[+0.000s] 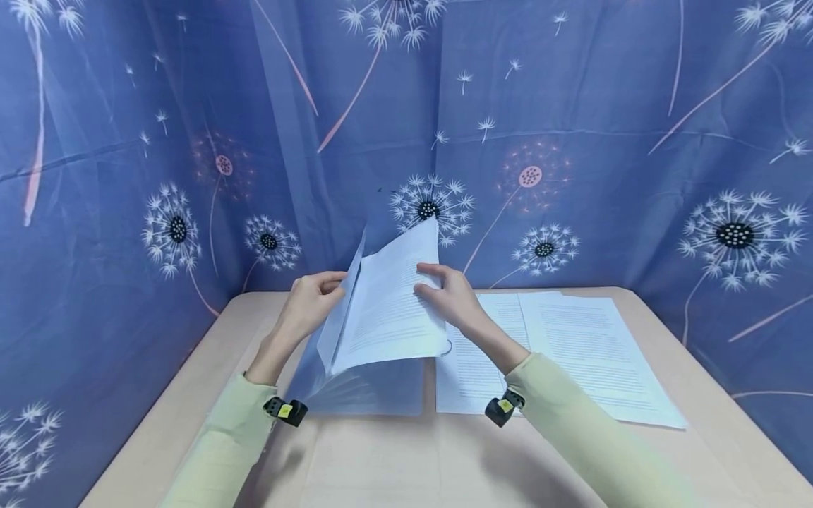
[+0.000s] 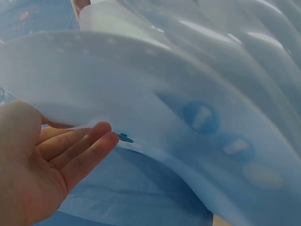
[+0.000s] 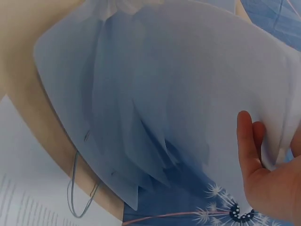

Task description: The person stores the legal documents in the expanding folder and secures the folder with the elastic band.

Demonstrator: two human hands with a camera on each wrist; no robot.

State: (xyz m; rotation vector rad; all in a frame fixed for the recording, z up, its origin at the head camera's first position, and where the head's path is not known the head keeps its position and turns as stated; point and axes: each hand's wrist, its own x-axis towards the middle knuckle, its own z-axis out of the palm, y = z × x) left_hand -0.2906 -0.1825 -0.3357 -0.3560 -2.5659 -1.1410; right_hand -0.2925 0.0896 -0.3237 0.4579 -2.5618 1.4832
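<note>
A translucent plastic folder (image 1: 381, 392) lies on the table, with its raised flap (image 1: 332, 328) standing up on the left. My left hand (image 1: 308, 305) pinches the edge of that flap, the thumb partly hidden behind the plastic in the left wrist view. A small teal piece (image 2: 124, 137) shows at the flap's edge beside my fingertips. Tilted up over the folder are printed sheets (image 1: 387, 303), whose right edge my right hand (image 1: 454, 296) grips between thumb and fingers. A thin wire-like loop (image 3: 75, 188) sticks out at the side of the folder.
Two overlapping groups of printed pages, one nearer (image 1: 473, 374) and one farther right (image 1: 591, 353), lie on the pale table (image 1: 368, 458). A blue dandelion-print curtain (image 1: 356, 183) hangs close behind the table and along its sides.
</note>
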